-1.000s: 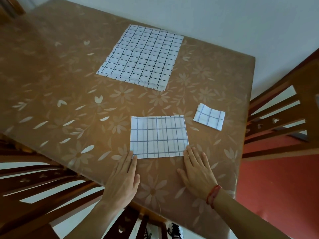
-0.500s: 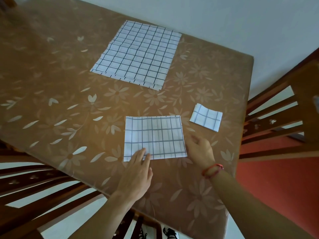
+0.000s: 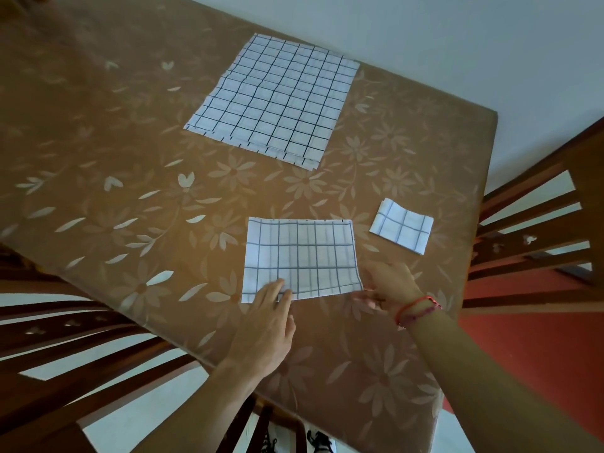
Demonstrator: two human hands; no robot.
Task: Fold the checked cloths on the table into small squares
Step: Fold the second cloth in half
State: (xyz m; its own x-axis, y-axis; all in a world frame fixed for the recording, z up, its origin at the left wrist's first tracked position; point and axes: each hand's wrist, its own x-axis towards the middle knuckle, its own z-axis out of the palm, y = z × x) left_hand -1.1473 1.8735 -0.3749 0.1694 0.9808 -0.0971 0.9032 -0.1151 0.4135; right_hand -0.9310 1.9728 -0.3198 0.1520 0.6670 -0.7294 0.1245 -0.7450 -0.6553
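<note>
Near right corner of the half-folded white checked cloth (image 3: 300, 256) is pinched by the right hand (image 3: 389, 286).
Its near edge is pressed flat by the straight fingers of the left hand (image 3: 268, 318). If that pressure is eased, the layers may be dragged askew. A stack of unfolded checked cloths (image 3: 277, 96) lies beyond both hands. No container is seen.

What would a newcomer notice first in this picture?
A half-folded checked cloth lies near the front edge of the table, the left hand flat on its near edge, the right hand pinching its near right corner. Behind it sits a stack of unfolded cloths; to its right, one small folded square.
</note>
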